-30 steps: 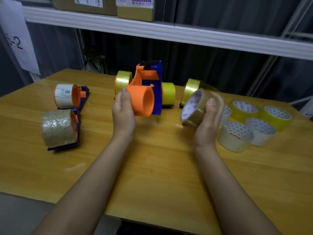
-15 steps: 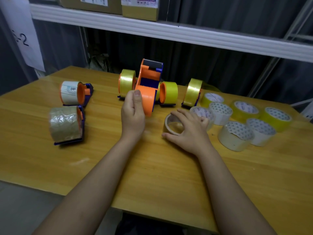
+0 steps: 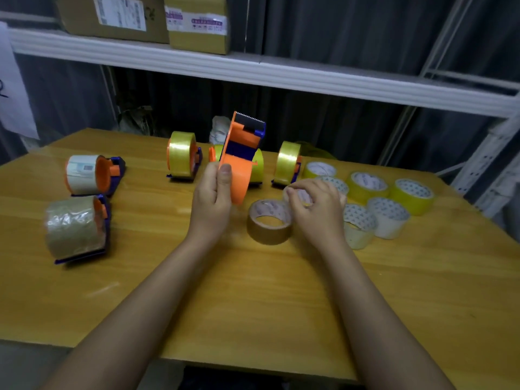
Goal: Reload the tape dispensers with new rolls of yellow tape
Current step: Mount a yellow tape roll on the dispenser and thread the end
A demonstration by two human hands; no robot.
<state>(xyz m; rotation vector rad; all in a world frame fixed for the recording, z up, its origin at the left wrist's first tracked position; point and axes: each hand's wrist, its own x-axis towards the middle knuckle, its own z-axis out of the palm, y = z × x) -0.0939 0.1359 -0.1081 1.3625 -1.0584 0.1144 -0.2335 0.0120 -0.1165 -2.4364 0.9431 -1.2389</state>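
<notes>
My left hand (image 3: 212,198) grips an empty orange and blue tape dispenser (image 3: 239,161), held upright above the table with its toothed blade on top. A brown tape roll (image 3: 268,223) lies flat on the table between my hands. My right hand (image 3: 316,209) is just to its right, fingers curled over a pale tape roll (image 3: 299,196) whose colour is mostly hidden. Loose yellow rolls (image 3: 365,184) (image 3: 412,192) and white rolls (image 3: 388,215) lie further right.
Three dispensers loaded with yellow tape stand at the back (image 3: 183,156) (image 3: 257,167) (image 3: 287,161). On the left lie a dispenser with a white roll (image 3: 87,174) and one with a brown roll (image 3: 76,228). A white shelf (image 3: 253,71) with boxes hangs over the wooden table (image 3: 253,299).
My right hand laid the brown roll flat on the table, let it go and moved right onto a pale roll. My left hand turned the dispenser upright.
</notes>
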